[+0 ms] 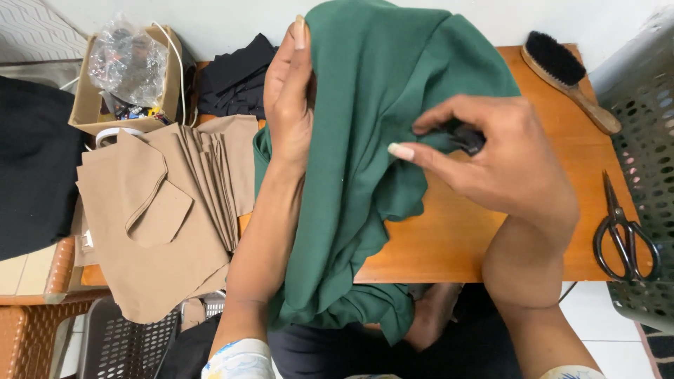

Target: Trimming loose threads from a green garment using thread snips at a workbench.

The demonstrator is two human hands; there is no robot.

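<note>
A dark green garment [372, 140] hangs over the wooden table [456, 238] and down into my lap. My left hand [289, 91] holds its left side up, palm flat against the cloth and fingers pointing away from me. At the fabric's right fold, my right hand [491, 154] pinches a small black object [469, 139] between thumb and fingers. That object is mostly hidden, so I cannot tell what it is.
A stack of tan fabric pieces [168, 203] lies at left, black cloth [235, 77] behind it, and a cardboard box [126, 77] holding a plastic bag. A wooden brush [565, 74] and black scissors [621, 231] lie at right beside a grey perforated basket [649, 140].
</note>
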